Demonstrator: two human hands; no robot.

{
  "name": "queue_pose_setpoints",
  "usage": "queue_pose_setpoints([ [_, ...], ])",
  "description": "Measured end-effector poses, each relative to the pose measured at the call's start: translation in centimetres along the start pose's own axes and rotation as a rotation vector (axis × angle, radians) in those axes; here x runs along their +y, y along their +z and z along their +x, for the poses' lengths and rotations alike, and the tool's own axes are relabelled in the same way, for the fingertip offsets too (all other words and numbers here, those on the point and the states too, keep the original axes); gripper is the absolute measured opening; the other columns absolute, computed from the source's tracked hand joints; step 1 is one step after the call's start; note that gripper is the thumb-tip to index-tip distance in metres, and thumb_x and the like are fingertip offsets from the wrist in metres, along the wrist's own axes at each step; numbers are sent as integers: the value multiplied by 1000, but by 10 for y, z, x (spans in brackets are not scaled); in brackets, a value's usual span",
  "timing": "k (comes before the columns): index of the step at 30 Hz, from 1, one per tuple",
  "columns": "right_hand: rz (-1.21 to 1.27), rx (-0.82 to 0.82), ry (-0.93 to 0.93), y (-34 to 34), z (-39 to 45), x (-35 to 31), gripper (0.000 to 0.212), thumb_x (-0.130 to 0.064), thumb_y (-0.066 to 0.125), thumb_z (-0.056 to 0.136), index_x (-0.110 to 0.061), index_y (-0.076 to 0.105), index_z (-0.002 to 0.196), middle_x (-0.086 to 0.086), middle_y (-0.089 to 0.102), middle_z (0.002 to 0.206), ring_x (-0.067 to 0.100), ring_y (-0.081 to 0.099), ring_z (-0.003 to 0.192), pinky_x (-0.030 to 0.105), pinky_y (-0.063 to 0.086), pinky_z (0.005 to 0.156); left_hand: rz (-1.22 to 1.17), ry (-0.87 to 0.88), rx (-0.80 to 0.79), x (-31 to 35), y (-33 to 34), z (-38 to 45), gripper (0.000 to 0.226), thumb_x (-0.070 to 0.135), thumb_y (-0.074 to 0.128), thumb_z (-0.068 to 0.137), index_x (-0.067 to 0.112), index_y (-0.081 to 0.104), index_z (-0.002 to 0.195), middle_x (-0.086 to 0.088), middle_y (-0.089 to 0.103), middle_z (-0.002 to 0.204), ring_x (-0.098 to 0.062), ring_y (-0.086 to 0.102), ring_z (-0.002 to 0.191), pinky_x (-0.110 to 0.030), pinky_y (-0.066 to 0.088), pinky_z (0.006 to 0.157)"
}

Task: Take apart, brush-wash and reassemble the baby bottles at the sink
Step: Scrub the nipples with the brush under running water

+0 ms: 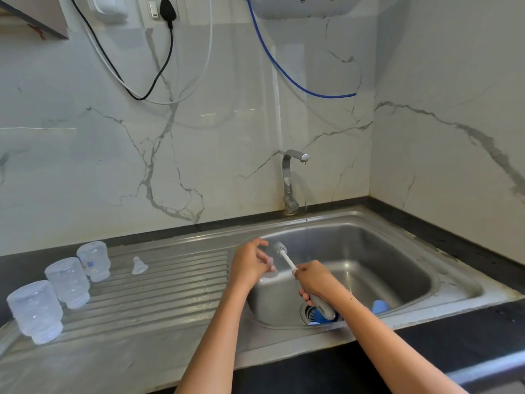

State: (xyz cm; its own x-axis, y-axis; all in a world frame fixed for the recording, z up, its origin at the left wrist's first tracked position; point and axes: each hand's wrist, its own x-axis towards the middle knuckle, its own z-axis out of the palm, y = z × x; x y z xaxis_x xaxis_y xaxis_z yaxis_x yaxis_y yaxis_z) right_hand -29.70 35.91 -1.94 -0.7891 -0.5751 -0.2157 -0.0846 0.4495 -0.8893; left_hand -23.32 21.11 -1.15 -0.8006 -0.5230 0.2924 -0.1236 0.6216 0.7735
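Note:
Over the left edge of the sink basin (397, 251), my left hand (250, 263) pinches a small clear silicone teat (268, 261). My right hand (314, 280) grips the grey handle of a white bottle brush (287, 258), whose bristle head points up and left beside the teat. Three clear bottle bodies stand upside down on the draining board: one nearest me (35, 309), one in the middle (68, 281), one farthest (93, 260). Another clear teat (139, 265) lies on the ribbed board. Blue bottle parts (379, 306) lie in the basin near the drain.
A thin stream of water runs from the steel tap (291, 180) into the basin. The ribbed draining board (170, 280) spreads left of the basin. Marble walls close in behind and on the right. A black counter edge (483, 322) runs along the front right.

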Motion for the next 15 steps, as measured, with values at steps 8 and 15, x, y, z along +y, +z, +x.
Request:
queue_pose_setpoints([
  [8,183,82,-80,47,-4,-48,20,-8,37,99,-4,56,95,8,49,52,13,45,30,21,40,34,-35,-68,219,-29,-90,-3,40,-3,84,63,16,63,91,4,65,66,-11,61,64,-25,50,67],
  [15,74,39,-130,87,-4,-46,21,-10,35,101,-9,55,109,7,53,63,13,47,37,23,43,37,26,-231,350,-94,-184,-31,39,-1,82,67,9,63,100,-7,68,78,-23,65,77,-29,49,74],
])
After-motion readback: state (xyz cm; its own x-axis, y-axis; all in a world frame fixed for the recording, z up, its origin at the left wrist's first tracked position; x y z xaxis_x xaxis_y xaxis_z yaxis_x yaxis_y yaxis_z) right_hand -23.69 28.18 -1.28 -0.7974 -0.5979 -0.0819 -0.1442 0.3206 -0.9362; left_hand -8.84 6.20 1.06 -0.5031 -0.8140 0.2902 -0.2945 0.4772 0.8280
